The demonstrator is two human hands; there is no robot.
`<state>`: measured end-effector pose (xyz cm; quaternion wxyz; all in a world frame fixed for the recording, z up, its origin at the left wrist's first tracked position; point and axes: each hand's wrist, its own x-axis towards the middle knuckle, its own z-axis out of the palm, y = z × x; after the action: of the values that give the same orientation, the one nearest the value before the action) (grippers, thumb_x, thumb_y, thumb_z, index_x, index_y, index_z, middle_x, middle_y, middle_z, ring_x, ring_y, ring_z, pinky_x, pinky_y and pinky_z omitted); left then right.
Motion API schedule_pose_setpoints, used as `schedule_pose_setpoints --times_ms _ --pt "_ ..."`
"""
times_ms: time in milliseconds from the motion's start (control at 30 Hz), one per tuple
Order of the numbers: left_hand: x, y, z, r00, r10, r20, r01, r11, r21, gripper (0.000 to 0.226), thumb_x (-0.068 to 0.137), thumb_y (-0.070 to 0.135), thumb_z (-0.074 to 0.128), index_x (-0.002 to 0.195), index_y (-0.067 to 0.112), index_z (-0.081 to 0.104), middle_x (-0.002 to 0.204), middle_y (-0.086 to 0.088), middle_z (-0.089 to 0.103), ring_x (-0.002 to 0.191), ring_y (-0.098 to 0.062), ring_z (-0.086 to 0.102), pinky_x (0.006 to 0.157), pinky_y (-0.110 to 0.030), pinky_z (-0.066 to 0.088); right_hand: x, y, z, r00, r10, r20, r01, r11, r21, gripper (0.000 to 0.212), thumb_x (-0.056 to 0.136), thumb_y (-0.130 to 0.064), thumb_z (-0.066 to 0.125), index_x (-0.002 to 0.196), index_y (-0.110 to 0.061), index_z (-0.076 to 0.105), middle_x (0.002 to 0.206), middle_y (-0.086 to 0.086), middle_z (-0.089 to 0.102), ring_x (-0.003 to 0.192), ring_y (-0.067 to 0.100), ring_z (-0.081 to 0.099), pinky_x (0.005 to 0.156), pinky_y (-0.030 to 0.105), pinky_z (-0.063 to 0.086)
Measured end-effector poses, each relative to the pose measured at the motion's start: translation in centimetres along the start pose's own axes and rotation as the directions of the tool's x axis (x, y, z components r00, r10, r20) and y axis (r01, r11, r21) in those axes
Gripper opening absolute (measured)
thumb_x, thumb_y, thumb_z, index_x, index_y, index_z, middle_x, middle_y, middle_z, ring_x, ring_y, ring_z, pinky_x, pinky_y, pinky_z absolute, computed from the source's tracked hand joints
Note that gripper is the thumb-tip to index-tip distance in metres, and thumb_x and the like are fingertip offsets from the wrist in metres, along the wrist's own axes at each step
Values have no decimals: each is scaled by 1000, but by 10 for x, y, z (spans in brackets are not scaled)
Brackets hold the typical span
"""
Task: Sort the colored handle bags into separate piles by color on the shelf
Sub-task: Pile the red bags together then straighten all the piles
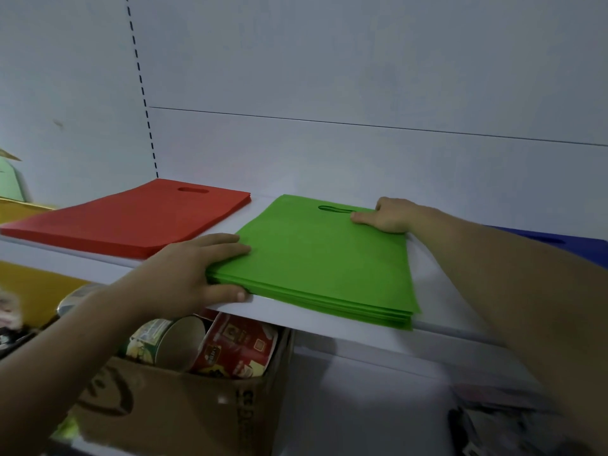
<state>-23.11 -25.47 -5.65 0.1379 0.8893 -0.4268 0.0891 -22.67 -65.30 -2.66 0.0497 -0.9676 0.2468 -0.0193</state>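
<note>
A stack of green handle bags (322,258) lies flat on the white shelf (296,314), its near corner jutting over the front edge. My left hand (194,271) grips the stack's near left corner, fingers on top and thumb underneath. My right hand (388,215) holds the far right corner beside the handle slot, thumb on top. To the left lies a stack of red handle bags (138,218). A blue bag pile (566,241) shows at the right, mostly hidden behind my right forearm.
Below the shelf stands an open cardboard box (184,409) with paper cups or noodle bowls (230,350). Yellow items (29,291) and a pale green bag (10,179) sit at the far left. Dark packaged goods (500,422) lie at the lower right.
</note>
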Motion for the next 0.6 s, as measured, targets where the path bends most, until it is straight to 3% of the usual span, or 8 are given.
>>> schedule_pose_setpoints --times_ms 200,367,500,600 --pt "-2 -2 5 999 8 -45 -9 1000 -18 116 47 101 16 141 37 38 150 12 32 132 -12 39 108 -32 30 -6 -4 4 998 30 -47 -30 999 11 109 66 -92 31 131 -6 51 135 18 48 118 35 48 94 37 42" --pt "-6 -6 4 993 -15 -113 -1 990 -144 112 48 100 24 135 34 47 143 9 42 125 -11 44 106 -36 35 -9 -11 9 997 50 -52 -47 996 72 97 73 -83 45 131 -5 48 133 15 52 115 32 52 90 34 44" --pt "-9 -4 2 990 -20 -141 -4 986 -167 112 49 100 20 133 32 51 139 11 44 117 -5 42 104 -33 35 -12 -15 5 998 53 -36 -51 998 46 100 74 -86 32 138 -11 44 143 12 45 125 32 46 102 40 38" --pt "-10 -4 2 993 -19 -113 5 992 -126 112 50 100 14 132 34 51 142 10 44 125 -8 43 104 -30 33 -12 -19 5 998 54 -27 -55 998 -16 99 75 -85 34 137 -9 45 143 12 45 125 32 46 102 39 39"
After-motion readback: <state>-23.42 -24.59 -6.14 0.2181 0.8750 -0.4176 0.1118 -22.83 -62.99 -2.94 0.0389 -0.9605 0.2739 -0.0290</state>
